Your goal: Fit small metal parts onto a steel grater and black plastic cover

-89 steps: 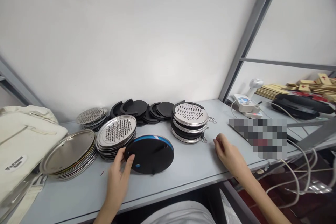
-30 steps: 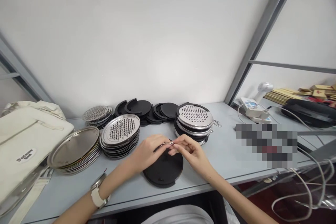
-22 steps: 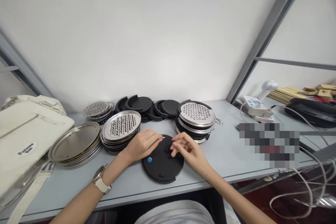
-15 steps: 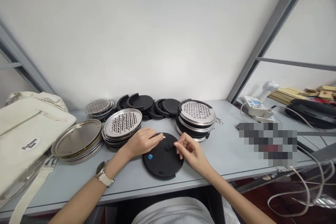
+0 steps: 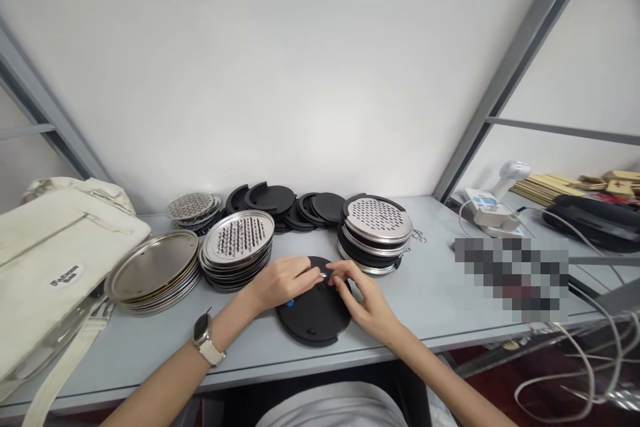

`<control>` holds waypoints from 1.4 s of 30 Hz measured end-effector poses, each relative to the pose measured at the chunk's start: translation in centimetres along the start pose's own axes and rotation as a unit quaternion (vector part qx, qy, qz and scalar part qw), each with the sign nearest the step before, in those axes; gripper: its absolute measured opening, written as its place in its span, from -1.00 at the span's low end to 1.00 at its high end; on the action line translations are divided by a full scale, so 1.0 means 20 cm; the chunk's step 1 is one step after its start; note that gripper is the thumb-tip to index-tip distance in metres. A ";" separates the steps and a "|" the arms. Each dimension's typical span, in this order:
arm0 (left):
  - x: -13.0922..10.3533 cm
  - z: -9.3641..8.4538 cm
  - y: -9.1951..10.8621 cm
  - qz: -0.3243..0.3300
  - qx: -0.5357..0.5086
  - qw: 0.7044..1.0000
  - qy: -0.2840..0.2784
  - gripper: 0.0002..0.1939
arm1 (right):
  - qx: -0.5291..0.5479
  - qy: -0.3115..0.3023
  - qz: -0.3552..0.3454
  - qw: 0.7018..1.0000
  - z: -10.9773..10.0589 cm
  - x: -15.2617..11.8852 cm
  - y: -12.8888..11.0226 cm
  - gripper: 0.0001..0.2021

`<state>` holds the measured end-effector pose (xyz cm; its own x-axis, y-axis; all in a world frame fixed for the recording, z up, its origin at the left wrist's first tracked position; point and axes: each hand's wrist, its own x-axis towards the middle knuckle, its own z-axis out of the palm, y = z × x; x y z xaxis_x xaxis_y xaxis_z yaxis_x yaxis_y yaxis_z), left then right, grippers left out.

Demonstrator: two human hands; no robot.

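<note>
Single head-worn cam, looking forward and down past the wearer's light clothing (image 5: pixel 333 408) onto the grey tabletop (image 5: pixel 430 280); white wall (image 5: pixel 300 67) fills most of the upper half. Wide field: cream bag (image 5: pixel 55 280) cropped at left, grey post (image 5: pixel 520 73) slanting at right. Left hand (image 5: pixel 280 283), right hand (image 5: pixel 367 297) near, below center.

Disc, round, black, plastic-looking (image 5: pixel 313 317): formerly tilted in the grasp, now flat on the grey tabletop (image 5: pixel 430 280).
Left hand, bare (image 5: pixel 284 281): moved to the disc's far-left edge.
Right hand, bare (image 5: pixel 364 297): formerly well right of the disc, now over its far-right part.
Metal piece, small, shiny (image 5: pixel 324 275): shifted inward from the disc's far edge.
</note>
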<state>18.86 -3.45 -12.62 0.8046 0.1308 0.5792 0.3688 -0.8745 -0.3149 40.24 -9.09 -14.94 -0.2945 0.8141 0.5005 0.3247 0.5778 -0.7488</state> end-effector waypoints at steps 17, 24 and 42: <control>0.01 0.00 0.01 -0.035 -0.028 0.999 -0.030 -0.75 | 0.035 0.128 0.031 0.991 -0.01 0.00 -0.01 -0.90; 0.04 -0.05 0.02 -0.135 -0.179 0.969 -0.100 -0.80 | 0.071 0.140 0.046 0.987 -0.01 0.00 -0.01 -0.88; 0.04 -0.06 0.04 -0.159 -0.232 0.940 -0.195 -0.37 | -0.005 0.084 0.061 0.995 -0.02 0.02 0.04 -0.83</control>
<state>19.30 -4.56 -11.45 0.8308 0.5021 0.2400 0.4501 -0.8599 0.2409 40.69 -8.36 -15.26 -0.0981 0.8762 0.4719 0.3581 0.4735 -0.8047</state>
